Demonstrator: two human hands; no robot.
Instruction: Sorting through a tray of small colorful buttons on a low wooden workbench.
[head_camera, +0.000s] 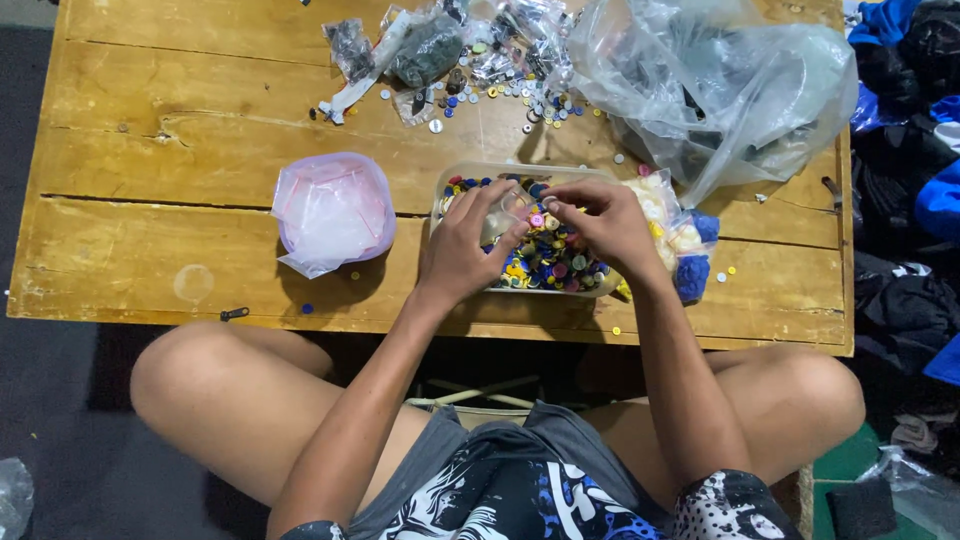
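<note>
At frame centre, the left hand (462, 248) and right hand (600, 222) pinch a small pink button (537, 220) above the clear plastic tub (470, 172), heaped with unsorted multicoloured buttons (552, 262).

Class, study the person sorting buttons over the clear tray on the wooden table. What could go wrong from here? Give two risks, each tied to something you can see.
1. The clear tray heaped with mixed buttons sits near the table's front edge; a nudge from the left hand or right hand might spill it.
2. Loose buttons lie scattered by the small bags; some may roll off and be lost.
</note>
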